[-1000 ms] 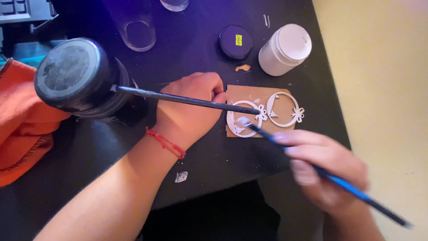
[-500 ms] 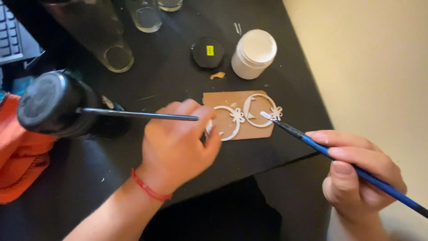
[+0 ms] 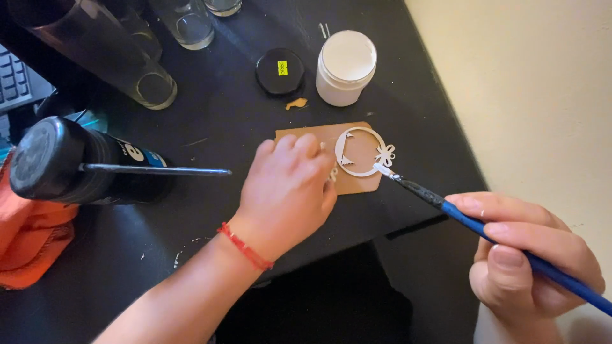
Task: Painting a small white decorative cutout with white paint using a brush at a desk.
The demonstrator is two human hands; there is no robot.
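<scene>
At the lower right of the frame the right hand (image 3: 532, 255) pinches a blue-handled paintbrush (image 3: 484, 226), its white tip touching the bow of a white ring ornament (image 3: 360, 151) at the centre. The ornament lies on a brown card (image 3: 306, 132) on the black bench (image 3: 217, 114). The left hand (image 3: 287, 191), fingers curled and pressed down, rests on the card's left part, covering what lies beneath. Above stand a white jar (image 3: 345, 67) and a black lid (image 3: 280, 71); a dark bottle (image 3: 70, 160) stands at the left.
</scene>
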